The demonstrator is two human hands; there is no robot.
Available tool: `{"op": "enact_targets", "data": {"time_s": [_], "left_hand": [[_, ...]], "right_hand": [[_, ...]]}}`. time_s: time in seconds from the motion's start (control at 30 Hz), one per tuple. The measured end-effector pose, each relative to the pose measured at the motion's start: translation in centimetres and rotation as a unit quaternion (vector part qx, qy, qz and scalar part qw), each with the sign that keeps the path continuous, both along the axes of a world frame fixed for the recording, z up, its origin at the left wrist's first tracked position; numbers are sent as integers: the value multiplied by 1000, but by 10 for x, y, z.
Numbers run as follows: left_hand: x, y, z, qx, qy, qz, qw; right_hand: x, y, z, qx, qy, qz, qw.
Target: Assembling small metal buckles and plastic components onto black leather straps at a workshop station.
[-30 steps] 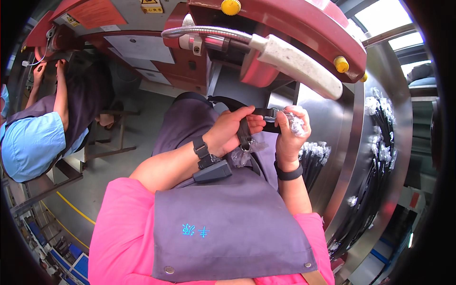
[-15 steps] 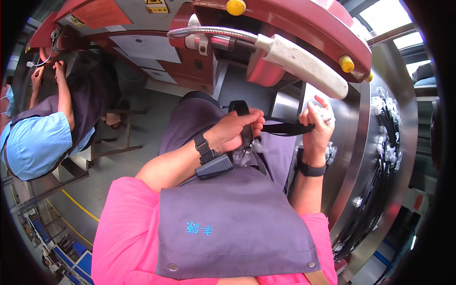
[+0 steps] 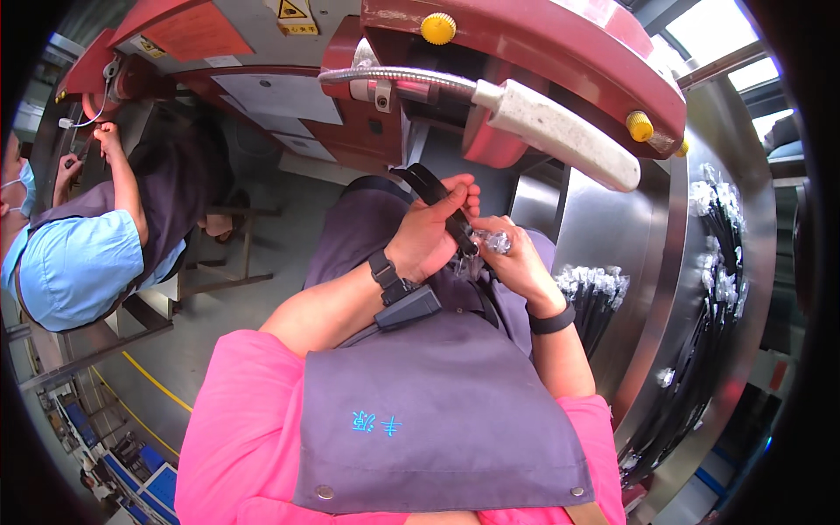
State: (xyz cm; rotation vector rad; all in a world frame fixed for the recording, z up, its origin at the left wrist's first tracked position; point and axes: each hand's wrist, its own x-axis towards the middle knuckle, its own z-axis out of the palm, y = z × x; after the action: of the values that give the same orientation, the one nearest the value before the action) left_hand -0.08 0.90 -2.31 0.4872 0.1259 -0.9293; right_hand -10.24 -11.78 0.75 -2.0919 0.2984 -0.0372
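Note:
My left hand (image 3: 427, 241) is closed around a folded black belt (image 3: 457, 226), whose loop sticks up past the thumb. Close beside it, my right hand (image 3: 527, 267) pinches a crumpled clear plastic wrap (image 3: 493, 241) at the belt's lower end. What the wrap covers is too small to make out. More clear plastic hangs below the hands, over my purple apron (image 3: 437, 402). Both hands are above my lap.
A red machine (image 3: 525, 44) with yellow knobs and a pale lamp-like arm (image 3: 564, 136) overhangs my hands. Metal trays at right carry black belts (image 3: 678, 394) with plastic-wrapped ends (image 3: 593, 287). At left, a person in blue (image 3: 83, 271) works at another machine.
My right hand has come down and left from the stretched strap to the plastic wrap by my left hand. The strap no longer spans between the hands. The belt in my left hand has tilted.

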Motion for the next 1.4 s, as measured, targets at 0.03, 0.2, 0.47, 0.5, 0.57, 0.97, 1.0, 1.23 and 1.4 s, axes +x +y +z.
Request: {"op": "enact_targets", "data": {"time_s": [0.03, 0.2, 0.47, 0.5, 0.57, 0.97, 1.0, 1.23, 1.4], "left_hand": [[0, 1, 2, 8, -2, -4, 1000], [5, 7, 0, 33, -67, -57, 996], [1, 6, 7, 38, -62, -61, 996], [0, 5, 6, 33, -64, -52, 996], [-1, 4, 10, 26, -64, -55, 996], [6, 0, 13, 89, -69, -83, 990], [6, 0, 13, 91, -62, -89, 990], [6, -4, 22, 92, -30, -62, 993], [7, -5, 22, 85, -22, -57, 994]], "right_hand": [[1, -3, 1, 13, 9, 23, 1000], [0, -7, 13, 7, 7, -55, 998], [3, -5, 6, 175, -117, -212, 954], [4, -5, 5, 209, -126, -218, 945], [6, -9, 4, 242, -140, -218, 935], [20, -13, 8, 243, -167, -238, 925], [21, -14, 11, 237, -160, -235, 929], [32, -20, 18, 247, -141, -235, 929], [36, -23, 20, 262, -123, -231, 929]]}}
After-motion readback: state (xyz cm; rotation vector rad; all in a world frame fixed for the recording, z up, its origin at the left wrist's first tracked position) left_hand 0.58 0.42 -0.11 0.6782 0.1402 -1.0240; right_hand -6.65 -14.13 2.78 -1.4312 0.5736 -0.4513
